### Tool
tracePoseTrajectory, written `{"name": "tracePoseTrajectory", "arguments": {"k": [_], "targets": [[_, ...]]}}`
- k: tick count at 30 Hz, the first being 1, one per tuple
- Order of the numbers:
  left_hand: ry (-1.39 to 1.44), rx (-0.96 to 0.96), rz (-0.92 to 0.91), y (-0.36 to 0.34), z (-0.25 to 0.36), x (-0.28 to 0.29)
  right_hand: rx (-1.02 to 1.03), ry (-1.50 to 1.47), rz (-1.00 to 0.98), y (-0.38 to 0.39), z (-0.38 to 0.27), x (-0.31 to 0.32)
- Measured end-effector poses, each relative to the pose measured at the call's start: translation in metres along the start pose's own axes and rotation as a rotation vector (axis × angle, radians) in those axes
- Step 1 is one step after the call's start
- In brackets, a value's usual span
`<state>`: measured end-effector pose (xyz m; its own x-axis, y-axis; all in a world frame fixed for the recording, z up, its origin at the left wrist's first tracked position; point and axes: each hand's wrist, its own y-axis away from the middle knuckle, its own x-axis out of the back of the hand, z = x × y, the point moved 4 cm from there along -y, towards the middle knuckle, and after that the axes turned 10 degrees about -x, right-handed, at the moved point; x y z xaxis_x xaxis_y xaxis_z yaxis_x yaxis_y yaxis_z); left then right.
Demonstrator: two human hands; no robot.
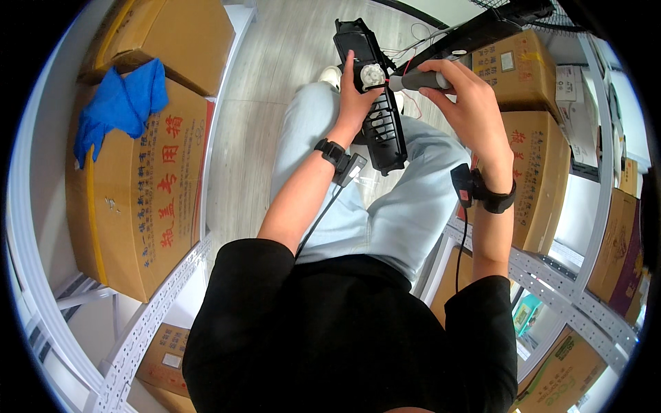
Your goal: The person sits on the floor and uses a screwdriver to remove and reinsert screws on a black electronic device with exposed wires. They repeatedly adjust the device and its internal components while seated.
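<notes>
Over my knees a long black slotted plastic housing (pixel 385 131) stands at a slant, one end away from me. A white round part (pixel 372 75) sits in its upper half. My left hand (pixel 358 100) grips the housing by its left side, index finger stretched along it, thumb across beside the white part. From the right, my right hand (pixel 465 96) is closed on the thick grey handle of what looks like a screwdriver (pixel 421 80). It points left, its tip against or close to the housing beside the white part. The exact contact is too small to tell.
Thin red and white wires (pixel 413 51) trail behind the housing, near a long black object (pixel 475 34). Cardboard boxes (pixel 148 186) fill the metal shelf (pixel 165 303) on my left; a blue cloth (pixel 124 103) hangs over one. More boxes (pixel 533 179) stand close to my right arm.
</notes>
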<state>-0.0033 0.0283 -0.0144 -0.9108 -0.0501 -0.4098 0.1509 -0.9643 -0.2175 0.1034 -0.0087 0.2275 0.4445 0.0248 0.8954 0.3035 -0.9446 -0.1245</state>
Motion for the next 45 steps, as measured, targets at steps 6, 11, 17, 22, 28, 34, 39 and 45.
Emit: {"name": "tracePoseTrajectory", "arguments": {"k": [6, 11, 17, 22, 28, 34, 39, 45], "targets": [[-0.014, 0.024, 0.035, 0.001, -0.004, 0.002, -0.027, -0.011, 0.015, 0.000, 0.000, 0.000], [-0.108, 0.024, 0.013, 0.002, -0.013, 0.004, -0.049, 0.036, 0.001, 0.000, 0.005, -0.003], [-0.040, 0.037, 0.019, 0.003, -0.010, 0.003, -0.044, 0.015, 0.000, -0.001, -0.001, -0.002], [0.056, 0.063, 0.023, 0.003, -0.006, 0.002, -0.004, 0.021, 0.005, 0.000, -0.007, 0.005], [0.076, 0.068, 0.044, 0.002, -0.008, 0.002, -0.039, -0.007, 0.204, 0.001, -0.005, 0.029], [0.047, 0.038, 0.031, 0.001, -0.010, 0.002, -0.157, -0.022, 0.190, -0.003, 0.023, 0.014], [0.047, 0.058, 0.047, 0.001, -0.008, 0.002, -0.107, -0.022, 0.212, -0.005, 0.028, 0.008], [0.057, 0.057, 0.053, 0.002, -0.002, 0.000, -0.125, -0.071, 0.209, -0.004, 0.028, 0.009]]}}
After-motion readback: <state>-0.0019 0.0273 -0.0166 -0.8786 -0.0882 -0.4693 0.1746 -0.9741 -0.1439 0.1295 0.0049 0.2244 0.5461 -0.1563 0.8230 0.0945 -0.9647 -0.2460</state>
